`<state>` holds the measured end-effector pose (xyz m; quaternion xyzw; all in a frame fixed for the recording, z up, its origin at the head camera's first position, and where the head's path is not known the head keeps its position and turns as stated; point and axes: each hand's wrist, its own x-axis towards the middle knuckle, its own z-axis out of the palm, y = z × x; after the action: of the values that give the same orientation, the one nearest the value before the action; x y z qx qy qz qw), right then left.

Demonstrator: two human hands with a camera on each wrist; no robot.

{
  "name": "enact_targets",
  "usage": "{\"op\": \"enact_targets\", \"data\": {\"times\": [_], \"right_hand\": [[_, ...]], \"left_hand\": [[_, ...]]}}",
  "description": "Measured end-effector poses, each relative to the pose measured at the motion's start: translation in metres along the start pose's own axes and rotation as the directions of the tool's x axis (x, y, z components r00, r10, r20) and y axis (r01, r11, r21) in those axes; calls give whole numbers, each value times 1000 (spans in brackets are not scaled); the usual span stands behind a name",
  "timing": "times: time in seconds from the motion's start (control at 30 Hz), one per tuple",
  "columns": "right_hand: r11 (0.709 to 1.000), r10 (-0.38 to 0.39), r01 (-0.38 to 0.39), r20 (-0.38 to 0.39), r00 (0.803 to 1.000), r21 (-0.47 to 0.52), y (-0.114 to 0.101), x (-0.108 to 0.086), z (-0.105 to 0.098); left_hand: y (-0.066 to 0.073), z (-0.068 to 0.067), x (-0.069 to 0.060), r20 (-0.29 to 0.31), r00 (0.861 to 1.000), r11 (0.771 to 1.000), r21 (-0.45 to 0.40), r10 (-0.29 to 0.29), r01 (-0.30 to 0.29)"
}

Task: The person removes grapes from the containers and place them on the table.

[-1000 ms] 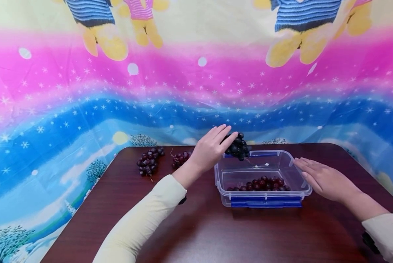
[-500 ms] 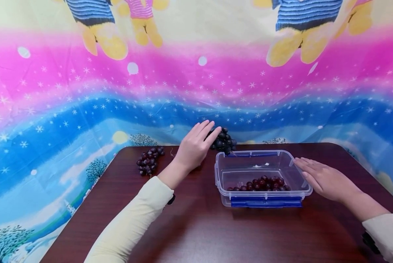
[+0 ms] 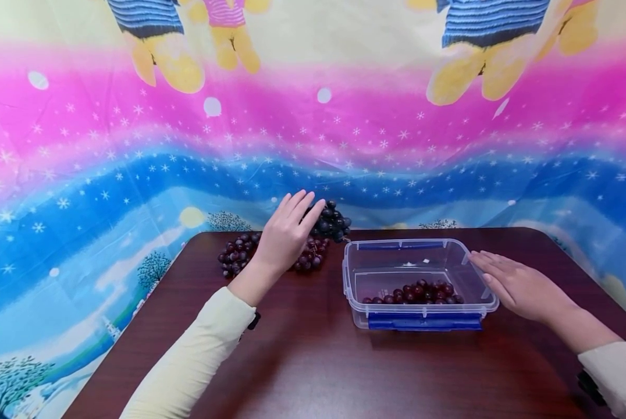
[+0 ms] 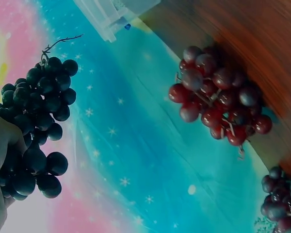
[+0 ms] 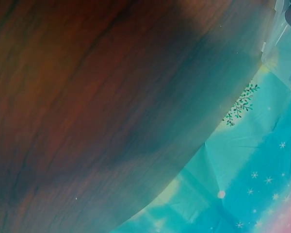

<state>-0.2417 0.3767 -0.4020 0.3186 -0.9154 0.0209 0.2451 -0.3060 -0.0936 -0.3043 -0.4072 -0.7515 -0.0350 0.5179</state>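
Observation:
My left hand [image 3: 287, 233] grips a bunch of black grapes [image 3: 331, 222] in the air above the back of the table, left of the clear container. In the left wrist view the black grapes [image 4: 41, 99] hang with their bare stem pointing up. Beneath that hand lies a bunch of red grapes [image 3: 309, 256], with a darker purple bunch [image 3: 235, 253] to its left, partly covered by my wrist. My right hand [image 3: 522, 285] rests with straight fingers against the right side of the clear plastic container [image 3: 423, 310], which holds a bunch of red grapes [image 3: 423, 293].
The brown wooden table [image 3: 344, 372] ends at the back against a printed cloth [image 3: 313, 128] with snowflakes. A blue clip [image 3: 424, 322] hangs down at the container's front, and another blue strip [image 3: 397, 246] shows at its back.
My left hand has carried the black grapes leftward from over the container's back left corner to above the red bunch on the table. The right hand and container stay put.

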Motion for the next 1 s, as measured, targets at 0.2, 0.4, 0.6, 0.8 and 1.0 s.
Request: {"op": "enact_targets", "data": {"times": [0.2,0.4,0.6,0.8,1.0], "right_hand": [[1000,13,-13,-4,1000,4,0,0,1],[1000,9,-9,-1,1000,-2,0,0,1],[1000,1,-1,1,1000,-1,0,0,0],[1000,1,-1,2,1000,5,0,1,0],[1000,2,-2,0,1000,6,0,0,0]], "left_hand": [[-6,-7,-12,18,1000,1000,-3,-18,18],[-11,-12,-22,19,999,999,-2,-46,46],[-14,-17,-30,31,997,997,13,-78,77],[-13,-19,-40,55,995,996,16,-87,86],[-10,-20,-48,76,991,994,8,-110,110]]}}
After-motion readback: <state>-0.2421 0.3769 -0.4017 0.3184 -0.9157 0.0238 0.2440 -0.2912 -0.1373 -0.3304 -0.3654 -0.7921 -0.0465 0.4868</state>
